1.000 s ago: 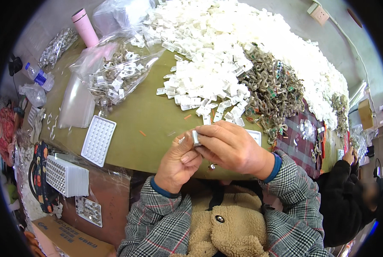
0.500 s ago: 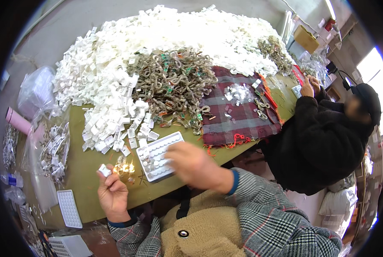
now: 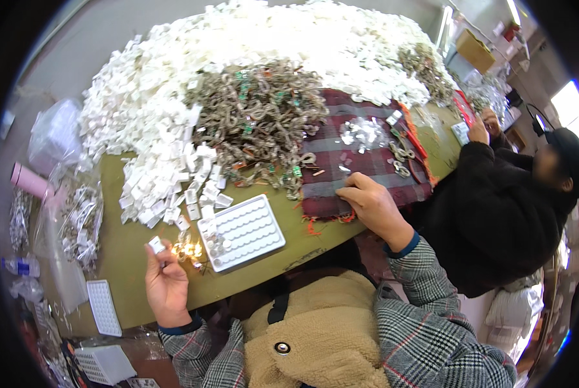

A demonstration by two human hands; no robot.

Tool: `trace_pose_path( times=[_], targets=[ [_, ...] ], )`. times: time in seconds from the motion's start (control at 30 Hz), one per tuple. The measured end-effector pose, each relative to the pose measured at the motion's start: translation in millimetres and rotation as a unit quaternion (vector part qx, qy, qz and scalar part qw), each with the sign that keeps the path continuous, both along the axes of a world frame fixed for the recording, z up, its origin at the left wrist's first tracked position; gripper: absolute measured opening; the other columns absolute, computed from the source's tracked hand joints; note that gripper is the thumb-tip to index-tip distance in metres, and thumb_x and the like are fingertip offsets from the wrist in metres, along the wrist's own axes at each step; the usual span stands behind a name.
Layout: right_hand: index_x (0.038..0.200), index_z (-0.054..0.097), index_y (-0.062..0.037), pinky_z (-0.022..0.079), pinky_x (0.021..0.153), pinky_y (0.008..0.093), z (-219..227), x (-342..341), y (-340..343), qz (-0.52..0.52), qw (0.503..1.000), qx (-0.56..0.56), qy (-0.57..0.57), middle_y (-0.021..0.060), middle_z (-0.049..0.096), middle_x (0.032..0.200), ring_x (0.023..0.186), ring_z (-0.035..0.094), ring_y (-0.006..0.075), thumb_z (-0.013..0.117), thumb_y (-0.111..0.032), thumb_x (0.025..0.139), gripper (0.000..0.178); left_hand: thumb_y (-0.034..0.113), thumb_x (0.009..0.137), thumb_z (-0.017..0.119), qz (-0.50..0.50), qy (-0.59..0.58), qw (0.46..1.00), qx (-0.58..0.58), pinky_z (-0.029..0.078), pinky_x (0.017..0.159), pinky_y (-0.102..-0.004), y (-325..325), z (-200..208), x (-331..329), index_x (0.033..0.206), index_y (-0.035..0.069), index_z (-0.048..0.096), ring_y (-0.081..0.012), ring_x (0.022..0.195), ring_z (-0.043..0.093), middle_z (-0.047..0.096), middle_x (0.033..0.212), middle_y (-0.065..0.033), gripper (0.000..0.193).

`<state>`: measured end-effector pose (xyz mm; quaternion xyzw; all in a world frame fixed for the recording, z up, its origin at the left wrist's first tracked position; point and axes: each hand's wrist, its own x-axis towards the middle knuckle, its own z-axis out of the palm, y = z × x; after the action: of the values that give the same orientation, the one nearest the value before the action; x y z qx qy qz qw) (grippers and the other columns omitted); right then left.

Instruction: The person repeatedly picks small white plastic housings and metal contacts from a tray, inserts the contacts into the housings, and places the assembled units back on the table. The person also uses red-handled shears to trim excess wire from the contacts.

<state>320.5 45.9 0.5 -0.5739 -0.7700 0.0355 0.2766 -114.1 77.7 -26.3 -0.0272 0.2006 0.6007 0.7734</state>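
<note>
My left hand [image 3: 166, 284] pinches a small white plastic case [image 3: 155, 244] upright between thumb and fingers. Beside it on the table glows a bundle of warm yellow string lights [image 3: 187, 251]. My right hand [image 3: 377, 207] is over the near part of a plaid cloth [image 3: 322, 184], thumb and fingers pressed together. Whatever they might hold is too small to make out. Between my hands lies a white tray [image 3: 254, 226] with rows of round hollows; a few small round pieces [image 3: 218, 246] sit at its left side.
A large heap of white plastic cases [image 3: 153, 84] covers the back of the table, fronted by tangled wire bundles [image 3: 260, 123]. Small clear pieces [image 3: 364, 132] lie on the cloth. A co-worker in black [image 3: 496, 207] sits at the right. A second tray [image 3: 104, 307] is at the left edge.
My right hand has moved right from the tray to the plaid cloth, uncovering the tray's right side. My left hand keeps its hold on the white case.
</note>
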Motion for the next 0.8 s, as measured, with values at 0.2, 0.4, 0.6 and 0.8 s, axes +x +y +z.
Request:
trace_pose_path(
  times=[0.2,0.4,0.6,0.8],
  targets=[
    [0.093,0.060,0.0007,0.050,0.062,0.0344,26.4,-48.5,13.1,-0.076,0.985,-0.114,0.101,0.0109,0.059,0.084,0.068,0.061,0.0232,0.057,0.005,0.089,0.006,0.012,0.100,0.057,0.026,0.060,0.997,0.040,0.063,0.070,-0.0251,-6.9,2.6,13.1,0.121,0.000,0.058,-0.0176,0.088,0.070,0.065,0.111,-0.0196,0.023],
    [0.100,0.066,0.0016,0.051,0.062,0.0300,61.2,-168.6,27.6,0.206,0.941,-0.123,0.238,0.0121,0.063,0.084,0.069,0.065,0.0218,0.061,0.011,0.084,0.019,0.009,0.100,0.056,0.000,0.114,0.988,0.101,0.062,0.071,-0.0270,-17.6,19.3,19.4,0.122,-0.001,0.059,-0.0167,0.080,0.069,0.067,0.105,-0.0207,0.025],
    [0.115,0.061,0.0000,0.053,0.063,0.0362,52.4,-249.9,44.6,0.300,0.924,-0.011,0.237,0.0136,0.061,0.085,0.073,0.065,0.0283,0.060,0.013,0.074,0.043,0.010,0.100,0.054,-0.012,0.150,0.978,0.147,0.057,0.063,-0.0270,-29.2,24.9,15.3,0.120,-0.001,0.059,-0.0174,0.076,0.067,0.069,0.097,-0.0168,0.023],
    [0.114,0.059,-0.0003,0.053,0.061,0.0368,53.3,-253.6,51.4,0.345,0.925,0.012,0.159,0.0119,0.061,0.083,0.072,0.065,0.0284,0.063,0.006,0.073,0.042,0.009,0.100,0.057,-0.018,0.162,0.977,0.138,0.058,0.064,-0.0278,-30.3,25.8,10.1,0.113,-0.003,0.062,-0.0170,0.073,0.068,0.070,0.093,-0.0133,0.019]
  ],
)
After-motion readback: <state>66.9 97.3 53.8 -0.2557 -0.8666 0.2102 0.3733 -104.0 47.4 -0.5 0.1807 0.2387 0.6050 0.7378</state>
